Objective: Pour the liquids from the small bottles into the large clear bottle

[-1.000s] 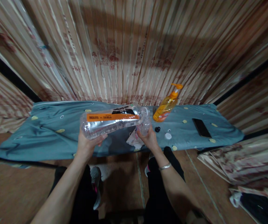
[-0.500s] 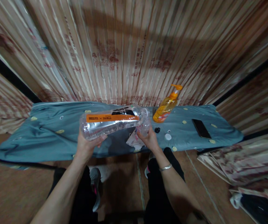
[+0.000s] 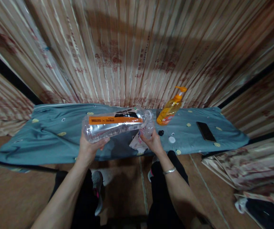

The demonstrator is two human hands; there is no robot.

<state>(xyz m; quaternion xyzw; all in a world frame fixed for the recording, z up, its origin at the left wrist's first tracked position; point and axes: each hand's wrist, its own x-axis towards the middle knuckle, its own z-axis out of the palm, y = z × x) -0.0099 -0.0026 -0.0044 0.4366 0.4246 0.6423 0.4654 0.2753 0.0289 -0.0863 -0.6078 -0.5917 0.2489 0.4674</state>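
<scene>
My left hand (image 3: pixel 89 148) grips the base end of a large clear plastic bottle (image 3: pixel 115 124) with an orange and black label, held on its side with its open neck pointing right. The neck sits over the mouth of a small clear bottle (image 3: pixel 148 129), which my right hand (image 3: pixel 153 142) holds upright just above the blue cloth (image 3: pixel 56 133). A crumpled white tissue (image 3: pixel 137 143) lies under my right hand.
An orange pump bottle (image 3: pixel 170 109) stands at the back of the cloth-covered table. A small black cap (image 3: pixel 161 132) and a white cap (image 3: pixel 171 139) lie right of my hand, a black phone (image 3: pixel 206 131) further right. Striped curtain behind; folded fabric on the floor at right.
</scene>
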